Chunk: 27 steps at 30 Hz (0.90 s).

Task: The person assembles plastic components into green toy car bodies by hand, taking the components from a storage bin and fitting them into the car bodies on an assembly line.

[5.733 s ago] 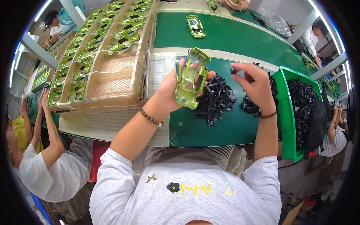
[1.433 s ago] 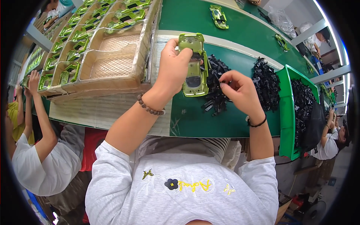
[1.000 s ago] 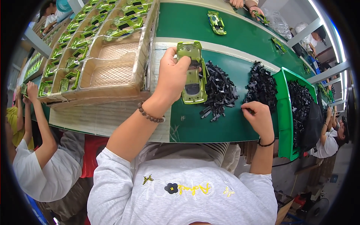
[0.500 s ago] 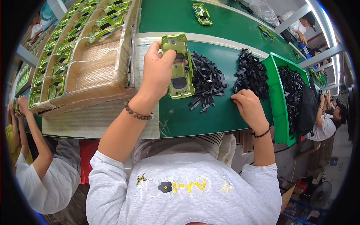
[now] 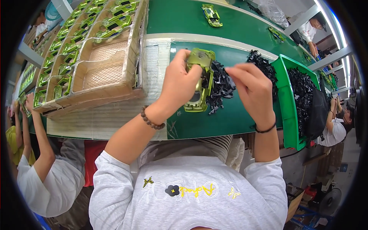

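My left hand (image 5: 177,85) grips a lime-green toy car body shell (image 5: 202,58), thumb laid across its middle. The shell is held lengthwise above the green tabletop (image 5: 184,128). My right hand (image 5: 255,92) is raised just right of the shell, fingertips pinched together and apart from it. Whatever the pinch holds is too small or blurred to make out. Behind and between the hands lies a pile of small black plastic pieces (image 5: 225,87). A second black pile (image 5: 263,63) is partly hidden by my right hand.
A divided tray (image 5: 132,57) with several green shells stands at left. On the right, a green bin (image 5: 282,86) holds black pieces beside a dark bag (image 5: 315,111). Another green shell (image 5: 212,16) lies on the far green surface. Co-workers sit at both sides.
My right hand has lifted from beside the right-hand black pile and moved left toward the shell. My left hand has brought the shell slightly right and nearer me.
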Tool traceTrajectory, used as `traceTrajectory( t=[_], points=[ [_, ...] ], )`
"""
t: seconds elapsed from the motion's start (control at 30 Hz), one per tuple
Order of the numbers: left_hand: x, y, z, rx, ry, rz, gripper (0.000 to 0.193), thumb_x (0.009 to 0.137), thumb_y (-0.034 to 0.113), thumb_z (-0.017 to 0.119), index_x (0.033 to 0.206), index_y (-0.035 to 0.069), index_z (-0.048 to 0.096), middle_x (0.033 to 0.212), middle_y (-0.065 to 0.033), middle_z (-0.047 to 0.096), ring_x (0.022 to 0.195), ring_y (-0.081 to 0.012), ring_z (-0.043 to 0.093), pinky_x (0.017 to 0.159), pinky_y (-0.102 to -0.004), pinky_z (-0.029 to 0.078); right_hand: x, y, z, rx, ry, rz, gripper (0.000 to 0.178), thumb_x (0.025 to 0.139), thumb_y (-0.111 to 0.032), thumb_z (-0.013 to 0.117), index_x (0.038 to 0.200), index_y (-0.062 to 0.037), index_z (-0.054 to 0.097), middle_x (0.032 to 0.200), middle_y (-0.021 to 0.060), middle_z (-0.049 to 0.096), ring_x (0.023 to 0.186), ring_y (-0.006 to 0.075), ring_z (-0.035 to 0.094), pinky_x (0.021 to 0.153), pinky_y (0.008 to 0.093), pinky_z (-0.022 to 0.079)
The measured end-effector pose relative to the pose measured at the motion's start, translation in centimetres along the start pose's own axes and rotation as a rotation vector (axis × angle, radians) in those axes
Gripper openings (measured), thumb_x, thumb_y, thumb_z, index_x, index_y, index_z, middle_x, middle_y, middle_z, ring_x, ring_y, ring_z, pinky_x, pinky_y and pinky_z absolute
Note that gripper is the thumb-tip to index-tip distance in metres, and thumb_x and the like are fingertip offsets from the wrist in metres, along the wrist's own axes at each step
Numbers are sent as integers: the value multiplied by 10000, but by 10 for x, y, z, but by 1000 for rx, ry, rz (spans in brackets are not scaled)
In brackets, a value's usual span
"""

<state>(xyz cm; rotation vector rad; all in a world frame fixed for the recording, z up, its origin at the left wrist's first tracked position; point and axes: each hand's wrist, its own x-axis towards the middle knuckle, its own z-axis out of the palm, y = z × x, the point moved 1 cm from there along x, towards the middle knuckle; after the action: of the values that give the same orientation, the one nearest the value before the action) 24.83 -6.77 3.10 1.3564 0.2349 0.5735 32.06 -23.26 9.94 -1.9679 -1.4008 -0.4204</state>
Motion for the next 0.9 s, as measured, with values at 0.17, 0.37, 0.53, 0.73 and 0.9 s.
traceTrajectory(
  t=[0.17,0.37,0.53,0.73,0.9],
  points=[
    [-7,-2,6,183,-1,34,211,820,126,527,970,-22,511,655,-94,572,553,-139,519,519,-304,413,24,-7,26,-128,97,-178,243,670,31,612,902,-23,662,849,109,617,786,272,602,678,345,505],
    [-8,-2,7,186,-22,-15,206,816,127,526,959,-20,511,659,-107,585,554,-162,541,524,-319,421,26,-9,37,-213,57,-230,260,639,11,609,892,-34,644,859,86,594,842,265,563,711,339,491],
    [-9,-5,6,150,-33,-22,212,811,129,530,958,-22,511,653,-111,586,550,-164,542,517,-321,420,26,-8,38,-217,47,-259,247,653,17,615,896,-26,621,852,97,592,823,275,559,729,351,486],
    [-10,8,7,164,-102,-7,192,800,118,541,942,-7,509,630,-121,581,532,-198,546,520,-329,422,45,4,14,193,-88,141,259,771,22,636,1028,-3,647,905,88,661,836,179,614,733,295,496],
    [-9,37,3,622,-198,76,192,790,127,569,934,12,517,638,-189,591,587,-343,602,553,-418,465,52,7,3,244,-581,94,255,802,52,587,1053,29,630,803,69,661,717,61,560,672,221,481]
  ],
)
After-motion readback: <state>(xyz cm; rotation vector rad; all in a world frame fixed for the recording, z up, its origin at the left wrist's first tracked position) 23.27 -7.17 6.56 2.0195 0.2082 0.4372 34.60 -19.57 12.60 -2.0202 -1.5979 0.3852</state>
